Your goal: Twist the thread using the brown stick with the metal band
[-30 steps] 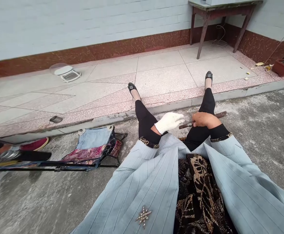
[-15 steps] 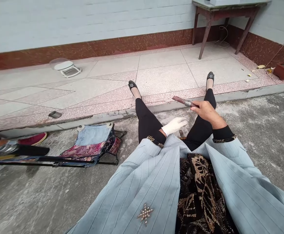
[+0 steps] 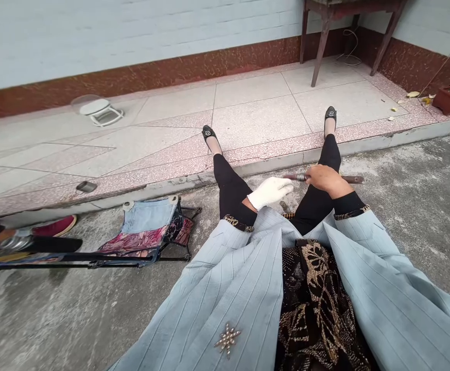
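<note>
Dark wooden rod (image 3: 352, 179) is sitting crosswise in your bare right hand (image 3: 325, 178), fingers curled round it, just above your right leg (image 3: 327, 165). Your left hand (image 3: 270, 192), in a white knit glove, has its fingers bunched together and isn't gripping anything I can see. It's just beside the rod's metal band (image 3: 296, 176), but can't tell if they're touching, tbh.

The jacket (image 3: 240, 288) is pale blue with thin stripes, the blouse (image 3: 313, 304) black with gold leaves, the glove (image 3: 270, 192) white.
</note>
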{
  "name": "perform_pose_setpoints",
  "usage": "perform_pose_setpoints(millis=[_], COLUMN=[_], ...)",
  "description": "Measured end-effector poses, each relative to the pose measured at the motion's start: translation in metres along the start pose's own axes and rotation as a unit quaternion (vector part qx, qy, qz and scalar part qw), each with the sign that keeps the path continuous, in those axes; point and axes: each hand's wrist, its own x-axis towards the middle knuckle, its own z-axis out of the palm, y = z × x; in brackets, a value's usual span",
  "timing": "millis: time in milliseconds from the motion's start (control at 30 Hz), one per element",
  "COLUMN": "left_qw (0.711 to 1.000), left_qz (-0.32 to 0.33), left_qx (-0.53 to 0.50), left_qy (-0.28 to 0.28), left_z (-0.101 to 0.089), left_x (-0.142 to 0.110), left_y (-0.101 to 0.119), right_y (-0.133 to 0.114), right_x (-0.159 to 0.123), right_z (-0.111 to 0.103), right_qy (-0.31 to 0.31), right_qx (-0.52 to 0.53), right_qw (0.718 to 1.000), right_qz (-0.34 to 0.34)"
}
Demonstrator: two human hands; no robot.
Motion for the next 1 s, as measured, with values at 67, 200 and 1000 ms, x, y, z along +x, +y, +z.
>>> perform_pose_setpoints(millis=[67, 200, 1000], left_qw=[1.000, 0.981, 0.994], left_qz=[0.003, -0.017, -0.044], left_qx=[-0.018, -0.194, -0.105], left_qy=[-0.006, 0.016, 0.004], left_z=[-0.007, -0.007, -0.004], left_x=[0.003, 0.011, 0.000], left_y=[-0.001, -0.010, 0.004], right_y=[0.000, 0.008, -0.003], right_x=[-0.002, -0.013, 0.006], right_z=[-0.002, -0.009, 0.003], right_qy=[-0.134, -0.244, 0.092], right_qx=[0.017, 0.215, 0.036], right_qw=[0.990, 0.921, 0.995], right_qz=[-0.051, -0.216, 0.011])
